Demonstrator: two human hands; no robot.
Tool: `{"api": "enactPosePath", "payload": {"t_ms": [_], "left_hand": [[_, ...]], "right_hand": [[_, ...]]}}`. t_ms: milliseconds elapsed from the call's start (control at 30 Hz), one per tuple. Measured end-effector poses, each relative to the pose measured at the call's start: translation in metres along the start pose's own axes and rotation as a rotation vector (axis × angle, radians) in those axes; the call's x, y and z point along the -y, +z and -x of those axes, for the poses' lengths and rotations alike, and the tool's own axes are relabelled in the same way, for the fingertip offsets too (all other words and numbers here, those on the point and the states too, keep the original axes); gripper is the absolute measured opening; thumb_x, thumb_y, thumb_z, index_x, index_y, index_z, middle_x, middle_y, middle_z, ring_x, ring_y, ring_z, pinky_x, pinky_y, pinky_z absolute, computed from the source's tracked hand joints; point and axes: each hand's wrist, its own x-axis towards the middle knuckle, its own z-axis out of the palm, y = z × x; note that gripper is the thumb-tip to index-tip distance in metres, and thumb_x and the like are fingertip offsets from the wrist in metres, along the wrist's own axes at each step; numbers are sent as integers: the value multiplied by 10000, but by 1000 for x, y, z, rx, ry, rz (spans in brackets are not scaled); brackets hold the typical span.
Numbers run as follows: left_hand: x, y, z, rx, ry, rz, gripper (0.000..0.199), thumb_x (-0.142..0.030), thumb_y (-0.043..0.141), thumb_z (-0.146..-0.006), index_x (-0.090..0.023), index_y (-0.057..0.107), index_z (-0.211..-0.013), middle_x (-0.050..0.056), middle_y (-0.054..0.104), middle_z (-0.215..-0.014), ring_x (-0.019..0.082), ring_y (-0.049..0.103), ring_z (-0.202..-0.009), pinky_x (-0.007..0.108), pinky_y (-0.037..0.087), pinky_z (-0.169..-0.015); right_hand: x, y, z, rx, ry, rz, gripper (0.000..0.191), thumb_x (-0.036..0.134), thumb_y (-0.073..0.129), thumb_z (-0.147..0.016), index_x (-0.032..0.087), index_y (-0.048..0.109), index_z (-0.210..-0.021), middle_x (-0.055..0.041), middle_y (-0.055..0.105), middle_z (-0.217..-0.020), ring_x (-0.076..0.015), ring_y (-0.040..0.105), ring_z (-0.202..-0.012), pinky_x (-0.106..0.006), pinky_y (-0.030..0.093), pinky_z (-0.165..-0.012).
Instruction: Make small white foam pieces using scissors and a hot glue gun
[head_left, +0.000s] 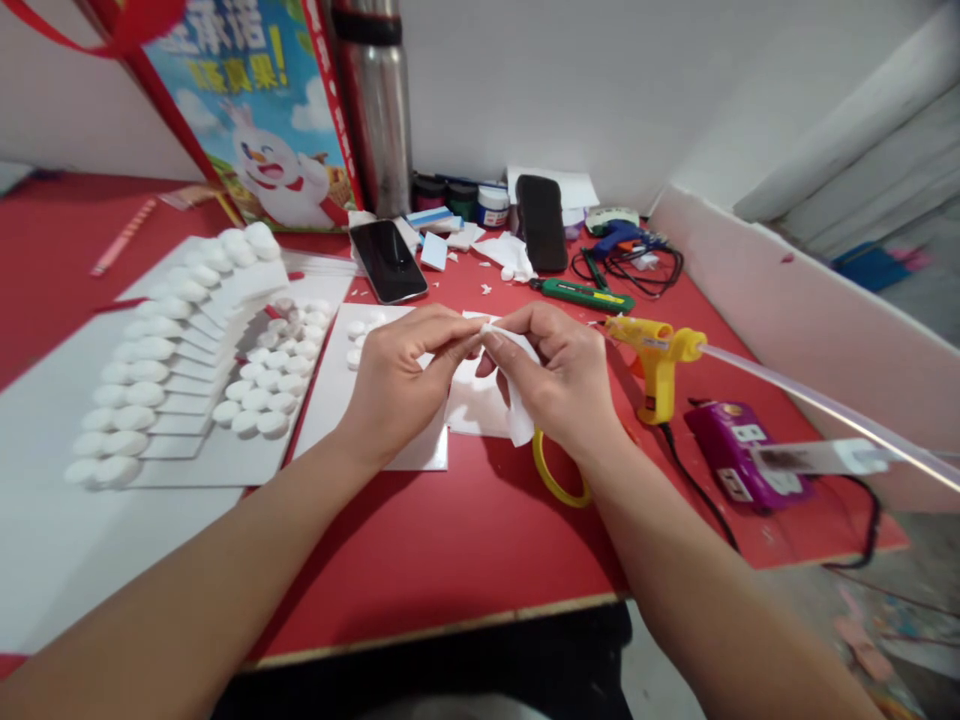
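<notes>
My left hand (pixel 401 370) and my right hand (pixel 562 370) meet above the table, thumbs and fingertips pinched together. Between them is a thin, folded piece of white paper (pixel 520 415), which hangs down below my right fingers. Whether something small is wrapped in its upper end is hidden by my fingertips. Under the hands lies a white sheet (pixel 472 405). Beside it, partly behind my left hand, a white board (pixel 412 455) carries several white oval pieces (pixel 356 345). A yellow ring (pixel 559 485), perhaps scissors handles, shows partly beneath my right wrist.
At left, white oval pieces (pixel 255 395) sit in rows on a board beside a stepped stack of cards (pixel 184 410). A yellow glue gun (pixel 656 360) with its long stick and a purple box (pixel 742 450) are at right. Phones (pixel 388 260), a steel flask (pixel 379 110) and jars (pixel 493 207) stand behind.
</notes>
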Motion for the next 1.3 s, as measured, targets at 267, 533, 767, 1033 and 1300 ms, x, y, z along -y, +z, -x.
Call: {"api": "enactPosePath", "payload": {"t_ms": [267, 533, 767, 1033, 1300], "left_hand": [[-1, -4, -2, 45, 25, -49, 185, -232, 605, -1003, -228, 786, -1045, 41, 754, -922, 188, 684, -885, 324, 528, -831], [2, -6, -5, 45, -40, -30, 154, -214, 616, -976, -206, 768, -1002, 45, 751, -953, 187, 684, -897, 308, 531, -819], [2, -12, -10, 72, -19, 41, 144, -212, 638, -967, -194, 780, -975, 46, 757, -920, 183, 684, -871, 310, 538, -833], [0, -13, -9, 113, 14, 102, 155, -204, 658, -967, -193, 805, -1014, 55, 760, -944, 181, 696, -890, 290, 540, -814], [0, -12, -9, 103, 37, 66, 154, -188, 665, -962, -203, 814, -998, 54, 756, -925, 181, 698, -877, 296, 537, -804]], "right_hand": [[3, 2, -2, 35, 75, -149, 395, 573, 785, -837, 203, 648, -818, -28, 734, -735, -129, 611, -506, -260, 468, -479], [2, -11, -19, 413, 607, -667, 553, 624, 446, -1001, 146, 698, -884, -158, 768, -844, -255, 744, -705, -421, 646, -648], [2, -19, -16, 528, 722, -1005, 274, 232, 460, -992, 127, 707, -1049, -103, 785, -956, -199, 757, -804, -425, 650, -814], [3, -18, -19, 581, 797, -1060, 379, 245, 306, -1066, 121, 663, -1052, -103, 765, -930, -169, 733, -771, -407, 640, -829], [4, -14, -19, 520, 783, -1047, 283, 209, 421, -1061, 136, 646, -905, 9, 557, -695, -36, 328, -472, -122, 390, -464]]}}
